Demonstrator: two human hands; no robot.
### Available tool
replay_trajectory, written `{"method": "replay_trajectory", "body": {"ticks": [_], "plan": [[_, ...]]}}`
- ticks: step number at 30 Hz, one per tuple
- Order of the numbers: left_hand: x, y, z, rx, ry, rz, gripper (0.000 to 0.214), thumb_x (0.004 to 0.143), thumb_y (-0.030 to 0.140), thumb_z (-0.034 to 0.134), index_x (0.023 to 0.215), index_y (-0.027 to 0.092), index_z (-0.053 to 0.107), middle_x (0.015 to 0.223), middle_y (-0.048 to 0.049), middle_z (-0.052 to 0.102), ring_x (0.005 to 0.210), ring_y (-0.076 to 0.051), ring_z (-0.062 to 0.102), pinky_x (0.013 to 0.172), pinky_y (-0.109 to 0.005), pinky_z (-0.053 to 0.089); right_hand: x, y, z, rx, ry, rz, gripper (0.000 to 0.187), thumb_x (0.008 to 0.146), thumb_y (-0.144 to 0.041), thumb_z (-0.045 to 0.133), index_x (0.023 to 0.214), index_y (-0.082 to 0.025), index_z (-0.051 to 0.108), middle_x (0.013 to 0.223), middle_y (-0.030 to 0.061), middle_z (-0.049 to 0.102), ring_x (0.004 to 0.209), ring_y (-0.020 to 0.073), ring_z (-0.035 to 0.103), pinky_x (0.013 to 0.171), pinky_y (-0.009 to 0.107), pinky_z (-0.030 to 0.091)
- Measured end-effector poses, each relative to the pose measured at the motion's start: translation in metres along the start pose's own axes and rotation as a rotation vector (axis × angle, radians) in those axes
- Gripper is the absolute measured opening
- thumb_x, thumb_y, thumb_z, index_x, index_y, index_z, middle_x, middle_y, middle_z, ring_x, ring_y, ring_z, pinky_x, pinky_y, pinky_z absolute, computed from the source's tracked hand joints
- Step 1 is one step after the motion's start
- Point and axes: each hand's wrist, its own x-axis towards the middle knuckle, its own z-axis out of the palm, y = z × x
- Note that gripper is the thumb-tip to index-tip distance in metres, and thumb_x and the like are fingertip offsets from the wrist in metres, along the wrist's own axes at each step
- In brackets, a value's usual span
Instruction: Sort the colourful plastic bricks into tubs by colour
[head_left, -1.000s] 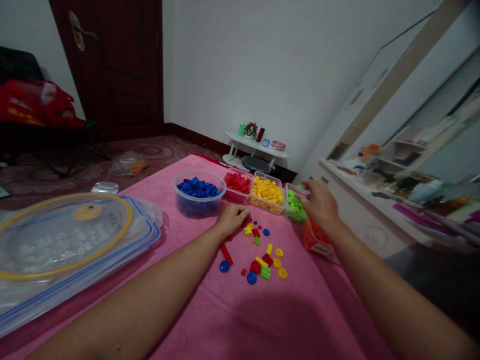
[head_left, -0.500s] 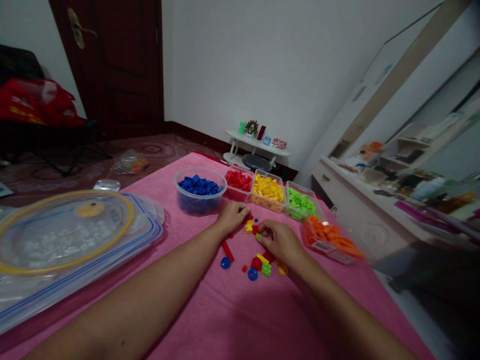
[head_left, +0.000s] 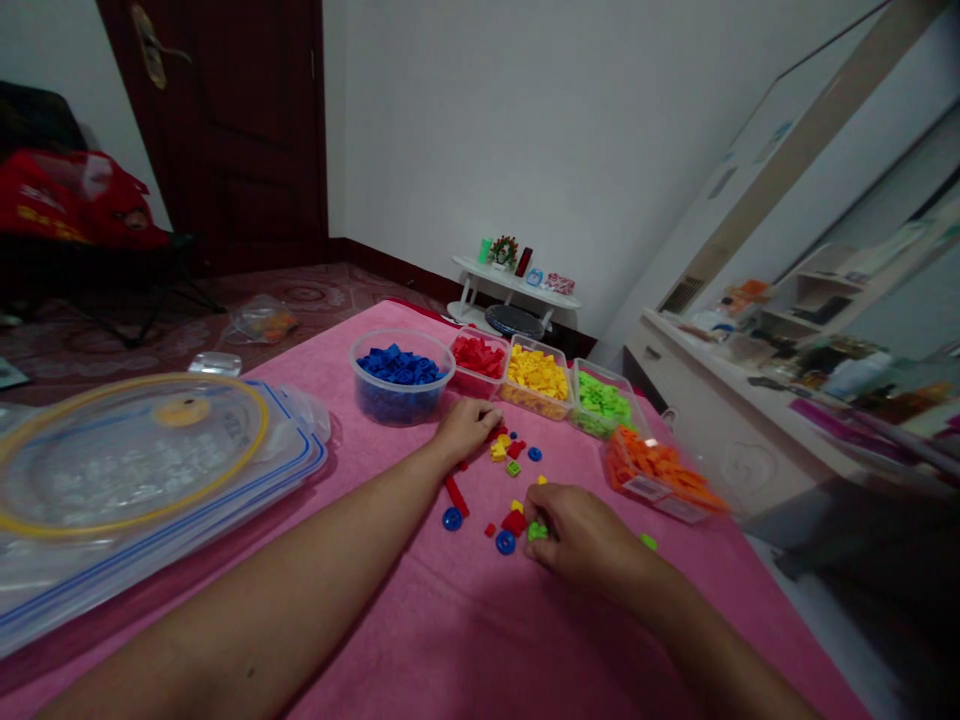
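Loose small building bricks (head_left: 512, 460) in red, yellow, blue and green lie scattered on a pink cloth (head_left: 480, 620). My left hand (head_left: 466, 428) rests palm down at the far edge of the pile, fingers curled over some red pieces. My right hand (head_left: 581, 535) is closed over the near bricks, fingertips pinched at a green brick (head_left: 537, 531). Behind stand a round tub of blue bricks (head_left: 400, 375) and boxes of red bricks (head_left: 477, 358), yellow bricks (head_left: 534, 375), green bricks (head_left: 600, 404) and orange bricks (head_left: 652, 470).
Clear plastic lids (head_left: 135, 470), one with a yellow rim, are stacked at the left on the cloth. A white dresser (head_left: 720, 400) stands along the right. A low white stand (head_left: 514, 290) and a dark door (head_left: 225, 130) lie beyond.
My right hand came back from the green box to the loose bricks, then moved nearer and closed on the near ones. The left hand stayed put.
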Motion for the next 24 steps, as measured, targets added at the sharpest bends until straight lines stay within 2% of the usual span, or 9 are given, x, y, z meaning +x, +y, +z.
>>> {"method": "replay_trajectory", "body": {"ticks": [2,6,11,15,17,20,22,24], "plan": [[0.0,0.0,0.0,-0.003,0.0,0.009,0.04,0.086,0.039,0.042,0.074,0.013,0.07,0.067,-0.0038,0.067,0.062,-0.014,0.055,0.057,-0.022,0.036,0.008,0.001,-0.008,0.038,0.027,-0.01,0.012,0.071,-0.022,0.064,0.083,-0.021,0.064,0.08,0.0014,0.066,0.068,0.0146,0.055,0.056,0.023,0.029],[-0.001,0.0,-0.001,-0.005,0.001,0.017,0.04,0.086,0.038,0.042,0.073,0.013,0.07,0.067,-0.0039,0.066,0.061,-0.013,0.055,0.057,-0.022,0.037,0.036,0.004,-0.015,0.03,0.139,0.022,0.019,0.078,-0.023,0.056,0.095,-0.023,0.067,0.088,0.0034,0.068,0.075,0.016,0.06,0.06,0.023,0.033],[-0.001,0.003,-0.002,-0.026,0.0,0.034,0.04,0.086,0.037,0.042,0.071,0.012,0.069,0.066,-0.004,0.066,0.062,-0.014,0.056,0.056,-0.022,0.036,0.061,0.005,0.012,-0.043,0.183,0.062,0.023,0.078,-0.03,0.06,0.098,-0.02,0.067,0.097,0.0082,0.069,0.089,0.0211,0.062,0.07,0.026,0.037],[-0.001,0.002,-0.001,-0.021,0.006,0.024,0.04,0.086,0.037,0.043,0.07,0.012,0.069,0.065,-0.0038,0.066,0.061,-0.014,0.055,0.056,-0.022,0.036,0.063,0.007,0.02,-0.052,0.156,0.056,0.015,0.075,-0.024,0.058,0.088,-0.019,0.065,0.086,0.0059,0.068,0.078,0.0177,0.061,0.064,0.024,0.036],[-0.001,0.001,-0.001,-0.017,0.007,0.015,0.04,0.086,0.038,0.043,0.07,0.012,0.069,0.066,-0.0039,0.066,0.061,-0.014,0.055,0.056,-0.022,0.036,0.064,0.014,0.009,-0.058,0.1,0.056,0.01,0.071,-0.021,0.059,0.079,-0.019,0.064,0.076,0.0026,0.067,0.068,0.015,0.059,0.058,0.023,0.033],[-0.001,0.001,-0.001,-0.017,-0.003,0.014,0.041,0.086,0.039,0.043,0.071,0.013,0.069,0.066,-0.0038,0.067,0.061,-0.014,0.055,0.056,-0.022,0.035,0.072,0.037,-0.024,-0.109,0.078,0.09,0.006,0.07,-0.022,0.059,0.071,-0.019,0.063,0.067,0.0004,0.064,0.061,0.0133,0.056,0.053,0.022,0.031],[-0.001,0.001,-0.001,-0.018,-0.008,0.015,0.041,0.086,0.04,0.042,0.071,0.013,0.069,0.066,-0.0037,0.066,0.061,-0.014,0.055,0.056,-0.022,0.035,0.081,0.061,-0.053,-0.215,0.142,0.15,0.008,0.071,-0.026,0.06,0.07,-0.018,0.063,0.068,0.0017,0.063,0.063,0.0146,0.056,0.054,0.023,0.032],[0.0,0.0,-0.001,-0.016,-0.007,0.012,0.042,0.087,0.04,0.042,0.072,0.013,0.069,0.066,-0.0038,0.067,0.061,-0.014,0.055,0.056,-0.022,0.036,0.089,0.086,-0.08,-0.321,0.254,0.264,0.018,0.073,-0.035,0.062,0.077,-0.017,0.066,0.076,0.0056,0.066,0.07,0.0186,0.059,0.056,0.025,0.034]]}}
